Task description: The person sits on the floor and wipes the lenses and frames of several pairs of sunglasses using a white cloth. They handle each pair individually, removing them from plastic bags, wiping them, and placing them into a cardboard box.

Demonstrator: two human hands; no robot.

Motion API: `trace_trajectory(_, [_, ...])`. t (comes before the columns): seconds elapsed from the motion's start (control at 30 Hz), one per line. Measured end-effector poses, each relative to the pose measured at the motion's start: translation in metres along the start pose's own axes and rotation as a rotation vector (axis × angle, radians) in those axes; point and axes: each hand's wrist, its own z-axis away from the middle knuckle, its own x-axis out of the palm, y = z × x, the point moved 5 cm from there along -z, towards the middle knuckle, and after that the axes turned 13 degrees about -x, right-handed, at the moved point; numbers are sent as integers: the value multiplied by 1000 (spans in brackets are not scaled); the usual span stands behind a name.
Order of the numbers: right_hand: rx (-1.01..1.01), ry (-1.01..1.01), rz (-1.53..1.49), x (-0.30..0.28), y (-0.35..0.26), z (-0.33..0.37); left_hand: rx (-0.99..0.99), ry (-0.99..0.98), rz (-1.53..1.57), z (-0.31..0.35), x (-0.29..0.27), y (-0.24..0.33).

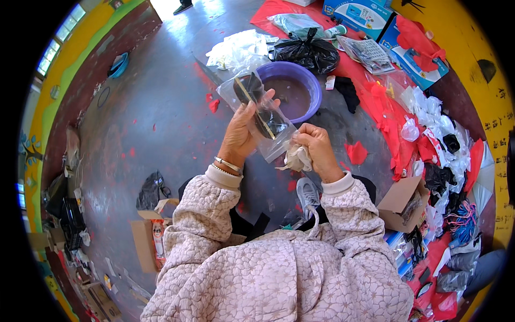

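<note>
1. Above the grey floor (161, 107), at centre frame, the left hand (240, 134) holds a clear plastic bag (257, 115) upright; its fingers are wrapped around the bag's middle.
2. Inside the clear plastic bag sits a dark item (263, 110) with a thin yellowish edge.
3. The right hand (316, 147) is at the bag's lower corner, fingers curled tight around a crumpled pale cloth (296, 159).
4. Both hands are close together, the bag between them.
5. A purple basin (296, 88) stands on the floor just behind the bag; a knotted black bag (307, 52) lies beyond it.
6. A cardboard box (401, 204) sits to the right.
</note>
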Motion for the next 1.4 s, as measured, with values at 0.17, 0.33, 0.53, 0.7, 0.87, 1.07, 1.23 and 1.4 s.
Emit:
trace_trajectory(0.17, [49,-252,401,-13,-12,-4,-71,45,-125,5,4,-5])
trace_trajectory(0.33, [-365,175,47,-33,-73,-12,-241,44,-136,9,17,-21])
trace_trajectory(0.53, [-947,-188,964,57,-61,1,-349,129,-149,0,-5,-55])
trace_trajectory(0.7, [-900,-24,1270,17,-61,-42,-540,128,-257,14,5,-67])
trace_trajectory(0.87, [-723,367,1007,-49,-56,-61,-502,26,-256,11,5,-66])
trace_trajectory(1.07, [-728,-63,1107,40,-28,-34,-459,143,-36,-1,-10,-68])
trace_trajectory(1.23, [-611,-278,957,55,-23,-12,-400,297,33,-3,-37,-52])
trace_trajectory(1.4, [-474,-646,660,57,-48,15,-253,22,56,-4,-17,-25])
